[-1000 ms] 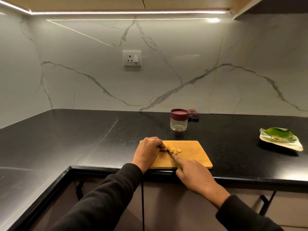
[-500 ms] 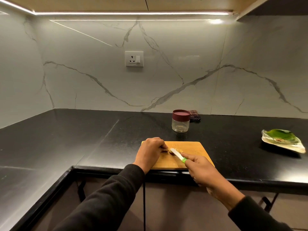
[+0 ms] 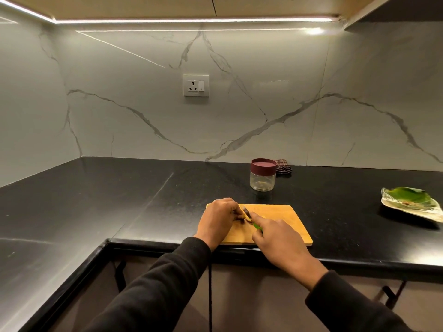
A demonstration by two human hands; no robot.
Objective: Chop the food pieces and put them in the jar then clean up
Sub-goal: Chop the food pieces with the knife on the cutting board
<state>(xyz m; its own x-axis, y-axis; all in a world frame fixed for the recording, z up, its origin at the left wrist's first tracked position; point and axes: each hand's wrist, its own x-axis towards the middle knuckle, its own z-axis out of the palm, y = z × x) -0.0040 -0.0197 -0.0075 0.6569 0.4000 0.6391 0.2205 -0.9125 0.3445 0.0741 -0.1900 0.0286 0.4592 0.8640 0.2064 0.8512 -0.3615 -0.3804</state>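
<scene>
The small pale-yellow food pieces [image 3: 244,215] are lying on the left part of the rectangular light wooden chopping board [image 3: 282,224], which is sitting at the front edge of the glossy black stone tabletop [image 3: 119,200], close to the person so both arms are reaching it easily. The left hand [image 3: 219,219] is curling its fingers over the pieces, apparently pinning them so they are not sliding under the blade. The right hand [image 3: 279,238] is gripping the green handle of a small knife [image 3: 250,218], with the forefinger lying along the top, probably to steer the cut; the blade is angling toward the left hand's fingertips, which is looking risky. Behind the board, well apart, a clear round jar with a dark maroon lid [image 3: 263,174] is waiting, lid on, so chopping seems unfinished. A dark checked cloth [image 3: 284,167] is lying just behind the jar, likely for cleaning. Far right, a leaf-shaped green and cream dish [image 3: 412,203] is resting.
</scene>
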